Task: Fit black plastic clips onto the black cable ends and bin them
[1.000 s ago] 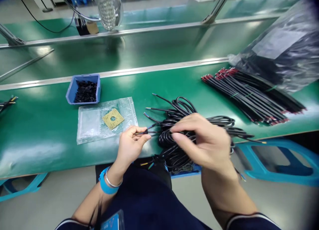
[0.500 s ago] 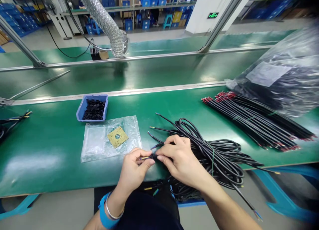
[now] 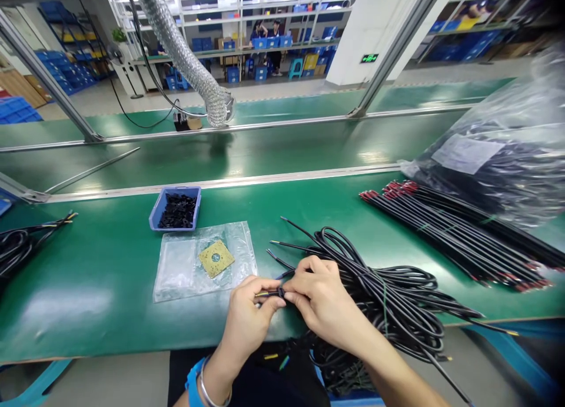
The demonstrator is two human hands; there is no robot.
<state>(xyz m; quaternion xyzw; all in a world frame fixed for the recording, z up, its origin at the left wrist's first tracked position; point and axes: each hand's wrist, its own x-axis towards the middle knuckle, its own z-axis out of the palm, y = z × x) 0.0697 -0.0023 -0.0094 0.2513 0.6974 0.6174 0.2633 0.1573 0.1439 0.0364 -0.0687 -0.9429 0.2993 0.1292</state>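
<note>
The small black piece [image 3: 281, 292] sits around a cable end, over the near edge of the tabletop [image 3: 110, 260], between the two hands. The left hand [image 3: 253, 313] is closed in a pinch, thumb and forefinger gripping the thin wires [image 3: 266, 293], a yellow one among them, just left of the piece. The right hand [image 3: 318, 289] is also nearly closed, its thumb and fingertips bent together on the right side of the piece; its palm hides how the cable runs on.

Just right of the hands lies a pile of long black cables [image 3: 353, 263], looped and tied, some ends pointing left and others hanging over the near edge. Left of the hands a clear flat bag [image 3: 176, 272] lies under a yellow square plate [image 3: 224, 257] with a round hole. Beyond the bag stands a blue bin [image 3: 156, 214] full of black bits [image 3: 178, 210]. More cables [image 3: 17, 245] lie at the far left. On the right are bundled short cables [image 3: 445, 233] with red ends, and behind them a big clear bag [image 3: 525, 136] bearing a paper sheet [image 3: 468, 153].
</note>
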